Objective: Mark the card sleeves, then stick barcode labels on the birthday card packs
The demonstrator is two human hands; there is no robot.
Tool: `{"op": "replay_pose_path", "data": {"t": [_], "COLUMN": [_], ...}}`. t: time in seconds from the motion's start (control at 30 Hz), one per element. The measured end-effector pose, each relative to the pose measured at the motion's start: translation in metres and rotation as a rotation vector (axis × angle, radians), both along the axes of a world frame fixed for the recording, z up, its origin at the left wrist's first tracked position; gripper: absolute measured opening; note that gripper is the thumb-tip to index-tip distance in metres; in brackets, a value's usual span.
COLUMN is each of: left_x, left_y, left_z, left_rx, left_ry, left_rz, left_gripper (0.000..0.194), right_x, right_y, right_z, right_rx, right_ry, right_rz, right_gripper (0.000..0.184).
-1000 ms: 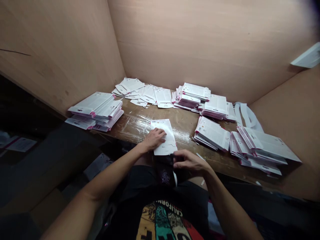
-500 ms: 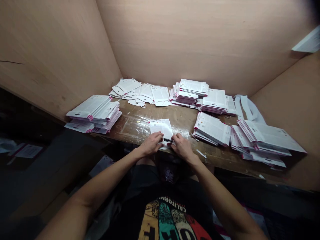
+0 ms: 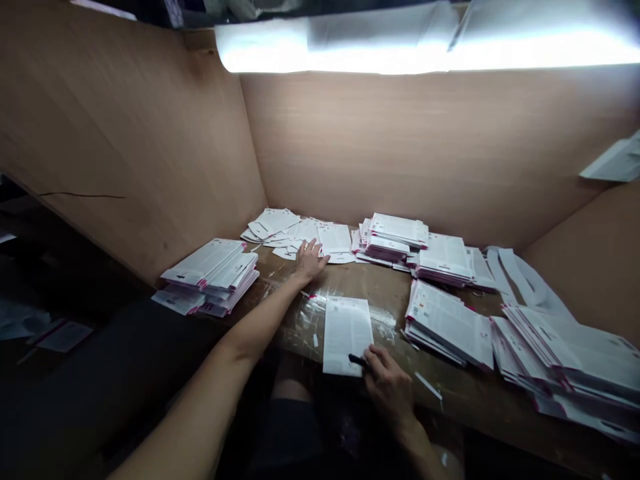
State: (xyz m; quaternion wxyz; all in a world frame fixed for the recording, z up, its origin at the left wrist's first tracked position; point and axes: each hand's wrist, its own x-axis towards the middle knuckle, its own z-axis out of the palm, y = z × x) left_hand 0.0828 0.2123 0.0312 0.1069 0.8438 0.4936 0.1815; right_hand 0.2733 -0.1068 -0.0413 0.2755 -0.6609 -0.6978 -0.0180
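Observation:
In the head view my left hand (image 3: 311, 261) reaches out to the back of the table, its fingers spread at the front edge of the loose white cards (image 3: 334, 237). Nothing shows in its grasp. My right hand (image 3: 390, 383) is closed around a slim black pen-like tool (image 3: 357, 360), whose exact kind I cannot make out. The tool's end lies over the lower part of a flat white printed card (image 3: 349, 333) at the table's front edge. My right fingers touch that card's lower right side.
Stacks of white packets with pink edges stand at left (image 3: 210, 273), back (image 3: 397, 230) and right (image 3: 447, 320). Another large stack (image 3: 575, 353) sits far right beside curled white strips (image 3: 525, 280). Paper scraps (image 3: 429, 385) dot the brown table (image 3: 295, 327). Wooden panels (image 3: 400, 147) enclose it; a bright lamp (image 3: 350, 50) hangs above.
My left hand has let go of the card and moved forward to the loose cards. My right hand stays at the card with the black tool. The view has tilted up.

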Motion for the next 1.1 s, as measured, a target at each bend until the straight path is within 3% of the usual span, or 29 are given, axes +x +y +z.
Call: {"op": "replay_pose_path", "data": {"t": [0.17,0.33,0.47,0.57,0.67,0.8,0.97,1.1], "left_x": [0.014,-0.012,-0.031,-0.034,-0.033,-0.039,-0.057,-0.070], "left_y": [0.063,0.108,0.132,0.135,0.125,0.091,0.020,-0.056], "left_z": [-0.010,-0.017,-0.017,-0.021,-0.028,-0.037,-0.045,-0.053], "left_rx": [-0.081,-0.148,-0.180,-0.190,-0.200,-0.191,-0.166,-0.125], "left_ry": [0.126,0.191,0.198,0.194,0.210,0.231,0.249,0.248], "left_rz": [0.008,0.076,0.145,0.232,0.258,0.247,0.233,0.202], "left_gripper": [0.090,0.098,0.087,0.095,0.104,0.102,0.102,0.102], "right_x": [-0.004,-0.005,-0.005,-0.004,-0.005,-0.007,-0.003,0.008], "right_y": [0.007,0.010,0.010,0.009,0.009,0.007,-0.013,-0.033], "right_z": [0.000,-0.007,-0.016,-0.018,-0.014,-0.008,-0.007,-0.003], "right_rx": [0.055,0.093,0.104,0.105,0.103,0.104,0.084,0.032], "right_ry": [0.041,0.027,-0.014,-0.022,-0.015,-0.003,-0.043,-0.053], "right_rz": [-0.001,0.010,-0.012,-0.010,-0.015,-0.041,-0.121,-0.123], "right_gripper": [0.033,0.036,0.038,0.039,0.035,0.030,0.026,0.023]}}
